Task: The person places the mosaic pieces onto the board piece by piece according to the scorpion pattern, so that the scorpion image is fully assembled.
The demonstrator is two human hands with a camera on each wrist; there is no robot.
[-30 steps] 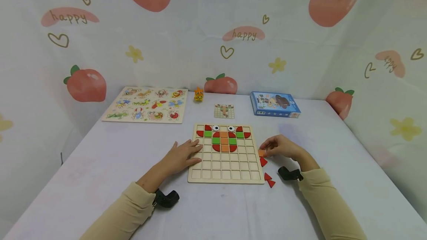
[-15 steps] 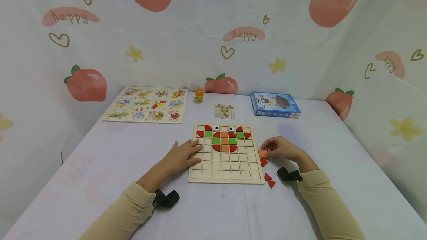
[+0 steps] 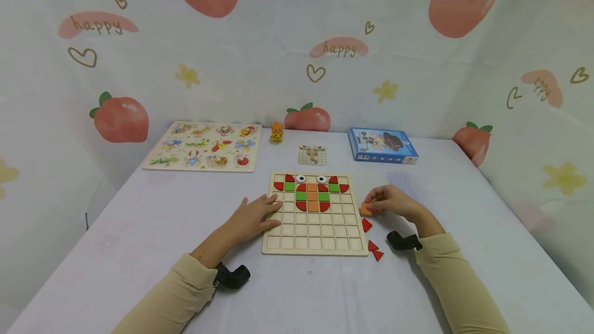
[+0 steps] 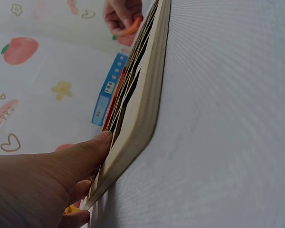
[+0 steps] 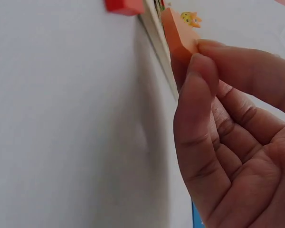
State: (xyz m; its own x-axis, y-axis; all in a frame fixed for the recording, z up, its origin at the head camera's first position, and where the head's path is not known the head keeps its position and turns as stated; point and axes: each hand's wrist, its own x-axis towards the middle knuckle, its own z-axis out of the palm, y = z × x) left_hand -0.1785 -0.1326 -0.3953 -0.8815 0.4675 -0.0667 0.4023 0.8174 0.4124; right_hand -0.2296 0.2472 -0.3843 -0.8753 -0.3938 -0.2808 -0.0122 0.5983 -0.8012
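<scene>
My right hand [image 3: 391, 203] pinches a square orange block [image 5: 178, 35] between thumb and fingertips, just off the right edge of the wooden grid board [image 3: 308, 231]. In the right wrist view the block is lifted and tilted. My left hand [image 3: 250, 218] rests on the board's left edge, its fingers spread and fairly straight; the left wrist view has the thumb [image 4: 92, 147] lying along the rim. Red, green and orange pieces [image 3: 312, 196] and two round eye pieces [image 3: 322, 179] fill cells in the upper part of the board.
Several red pieces [image 3: 367, 225] lie right of the board. Behind it are a small pattern card [image 3: 312, 154], a blue box [image 3: 383, 145], an orange toy figure [image 3: 276, 131] and a wooden insect puzzle [image 3: 202, 146]. A printed curtain [image 3: 260, 40] hangs behind the table.
My right hand has raised the orange block from flat beside the board and tilted it, moving slightly up and to the right. My left hand has stayed in place.
</scene>
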